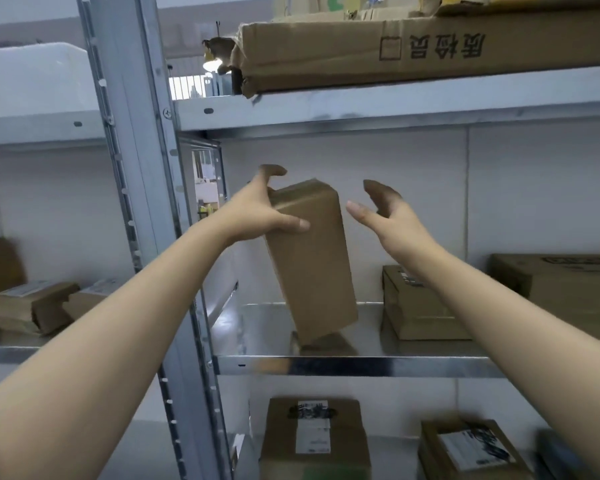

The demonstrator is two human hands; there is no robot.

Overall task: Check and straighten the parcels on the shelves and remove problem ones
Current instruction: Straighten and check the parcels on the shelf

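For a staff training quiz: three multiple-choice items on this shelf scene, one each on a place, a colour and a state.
1. The tall box is: A on the top shelf; B over the shiny shelf; C on the floor.
2. Its colour: A white; B blue; C brown.
3. The right hand is: A open, apart from the box; B gripping it; C out of view.
Key: B, the shiny shelf lies right beneath it; C, plain brown cardboard; A, a gap shows beside the box.
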